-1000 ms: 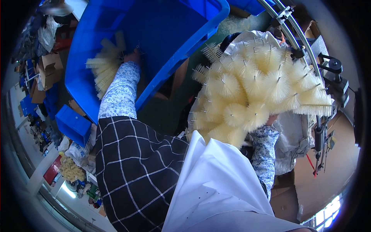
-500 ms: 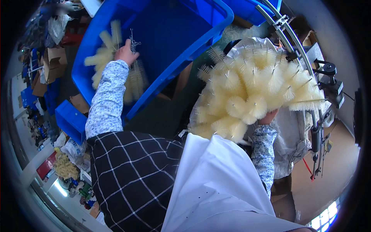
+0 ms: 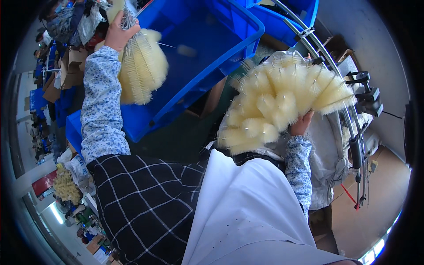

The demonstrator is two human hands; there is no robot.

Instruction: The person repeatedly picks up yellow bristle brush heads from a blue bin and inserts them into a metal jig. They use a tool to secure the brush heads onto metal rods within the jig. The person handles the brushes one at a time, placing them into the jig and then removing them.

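My left hand (image 3: 118, 34) is closed around the twisted wire stems of a bunch of cream bottle brushes (image 3: 143, 66). It is lifted at the left side of a large blue plastic bin (image 3: 201, 75), and the bristle heads hang below and beside the fist. On the right, my right hand (image 3: 301, 123) grips the near edge of a big fanned-out bundle of cream bottle brushes (image 3: 269, 106), wire tips pointing outward. Bristles hide part of its fingers. That bundle lies over a whitish sack (image 3: 324, 163).
Curved metal rails (image 3: 329, 53) with a black clamp (image 3: 369, 95) run along the right. A second blue bin (image 3: 300, 17) stands at the far right. Cardboard (image 3: 371, 185) lies at the lower right. More cream brushes (image 3: 66, 185) are heaped at the far left.
My left hand has risen up and left, lifting the bunch of bottle brushes from the bin. My right hand stays at the large bundle, now showing more fully.
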